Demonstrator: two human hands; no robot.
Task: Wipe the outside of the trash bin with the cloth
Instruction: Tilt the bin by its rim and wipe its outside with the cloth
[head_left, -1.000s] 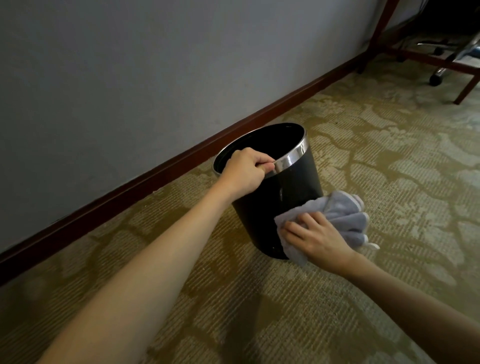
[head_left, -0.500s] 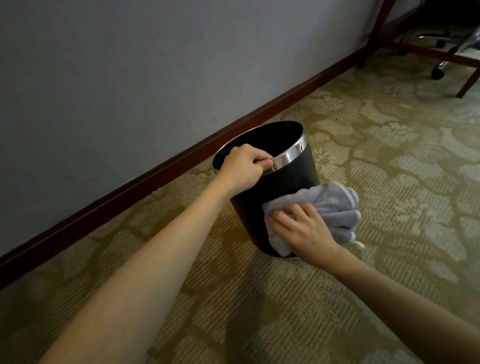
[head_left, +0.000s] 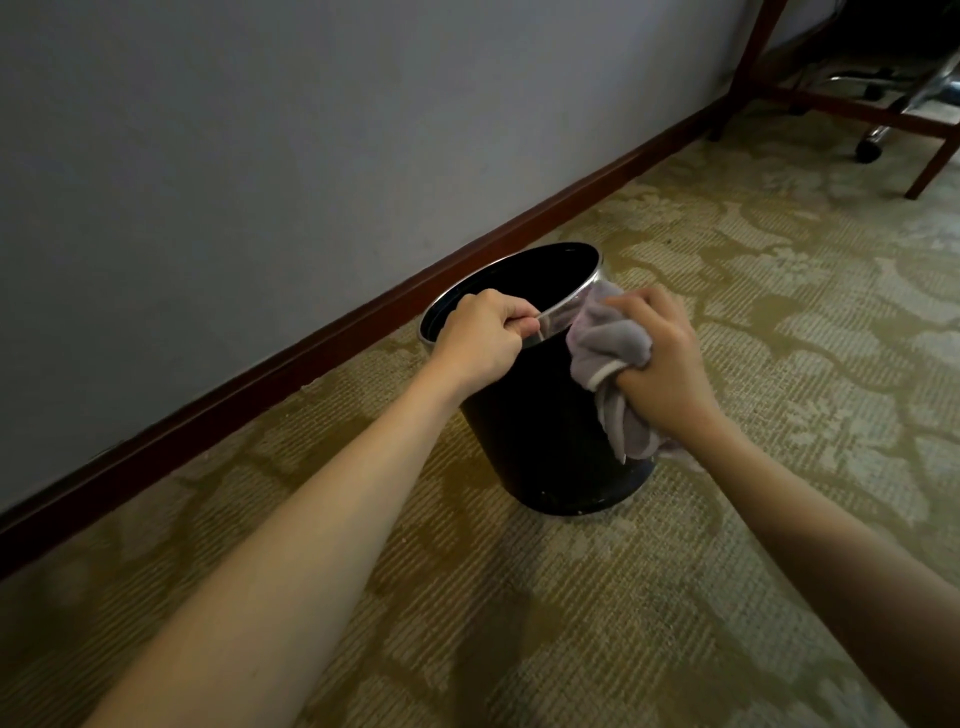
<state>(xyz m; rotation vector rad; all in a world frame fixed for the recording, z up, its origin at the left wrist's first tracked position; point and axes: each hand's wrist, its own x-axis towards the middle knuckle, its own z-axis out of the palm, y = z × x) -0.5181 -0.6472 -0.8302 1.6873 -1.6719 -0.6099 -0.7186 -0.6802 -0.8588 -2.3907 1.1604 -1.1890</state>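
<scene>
A black round trash bin (head_left: 540, 441) with a shiny metal rim stands on the carpet near the wall, tilted slightly. My left hand (head_left: 480, 340) grips the near side of its rim. My right hand (head_left: 662, 364) holds a bunched grey cloth (head_left: 608, 348) against the bin's upper right side, just below the rim. A tail of the cloth hangs down along the bin's wall. The bin's inside looks dark and its bottom is hidden.
A grey wall with a dark wooden baseboard (head_left: 311, 353) runs diagonally behind the bin. Patterned green-beige carpet (head_left: 779, 312) covers the floor. At the top right stand wooden desk legs (head_left: 930, 166) and an office chair's wheeled base (head_left: 872, 140).
My right hand has slid the cloth up the bin's side from near the bottom to just under the rim. My left hand has kept its grip on the rim.
</scene>
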